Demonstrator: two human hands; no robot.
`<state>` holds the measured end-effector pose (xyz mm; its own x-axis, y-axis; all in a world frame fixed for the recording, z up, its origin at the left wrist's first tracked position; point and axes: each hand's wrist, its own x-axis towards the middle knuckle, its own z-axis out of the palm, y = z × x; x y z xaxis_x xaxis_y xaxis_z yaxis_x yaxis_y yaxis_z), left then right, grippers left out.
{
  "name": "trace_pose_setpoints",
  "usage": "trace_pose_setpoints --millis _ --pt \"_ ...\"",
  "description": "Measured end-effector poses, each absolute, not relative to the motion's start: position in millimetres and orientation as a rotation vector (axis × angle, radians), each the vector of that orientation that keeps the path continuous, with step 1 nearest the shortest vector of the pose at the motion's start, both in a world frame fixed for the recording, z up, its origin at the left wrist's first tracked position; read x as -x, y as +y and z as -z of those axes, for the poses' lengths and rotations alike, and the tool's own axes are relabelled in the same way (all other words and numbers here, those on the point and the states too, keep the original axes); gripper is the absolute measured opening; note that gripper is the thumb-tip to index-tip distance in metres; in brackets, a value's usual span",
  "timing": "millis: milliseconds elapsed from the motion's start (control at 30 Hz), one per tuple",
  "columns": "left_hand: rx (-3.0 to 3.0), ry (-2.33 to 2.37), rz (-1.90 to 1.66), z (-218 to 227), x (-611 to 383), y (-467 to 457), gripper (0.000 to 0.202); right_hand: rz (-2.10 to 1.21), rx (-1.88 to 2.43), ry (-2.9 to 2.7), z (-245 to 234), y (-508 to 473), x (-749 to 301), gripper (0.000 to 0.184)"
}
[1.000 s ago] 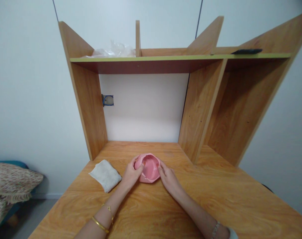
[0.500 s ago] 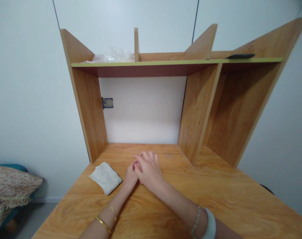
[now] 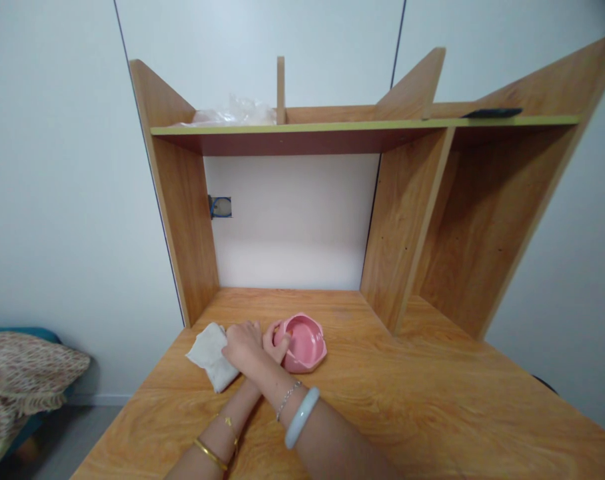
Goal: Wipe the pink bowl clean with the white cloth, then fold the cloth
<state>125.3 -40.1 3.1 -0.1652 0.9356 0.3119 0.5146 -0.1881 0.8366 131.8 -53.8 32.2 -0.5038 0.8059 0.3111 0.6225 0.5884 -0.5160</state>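
A pink, glossy bowl (image 3: 306,343) with faceted sides stands on the desktop, tilted slightly towards me. My left hand (image 3: 276,343) grips its left side, with the thumb over the rim. Crossing above my left wrist, my right hand (image 3: 243,343) has reached over to a folded white cloth (image 3: 210,353) lying left of the bowl. Its fingers are bent over the cloth's right edge, and the fingertips are partly hidden. A pale bangle and a chain circle the right wrist; gold bracelets are on the left one.
The wooden desktop (image 3: 382,407) carries a shelf unit (image 3: 332,127) at its back. Clear plastic wrap (image 3: 232,112) and a flat black object (image 3: 492,113) lie on the upper shelf. An open socket box (image 3: 221,207) shows in the wall. A patterned blanket (image 3: 27,363) is at far left.
My right hand has moved left from above my left hand onto the cloth. This uncovers the pink bowl in my left hand. The view has shifted slightly.
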Motion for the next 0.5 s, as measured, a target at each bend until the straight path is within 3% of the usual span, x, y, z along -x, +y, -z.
trace_pose_setpoints --millis 267,500 --pt "-1.643 1.309 -1.409 13.4 -124.6 -28.9 0.025 -0.329 1.455 -1.924 -68.5 -30.8 -143.0 0.013" --pt "-1.542 1.223 -1.402 7.8 -124.2 -36.9 0.033 -0.221 1.423 -1.357 -106.5 6.7 -224.9 0.016"
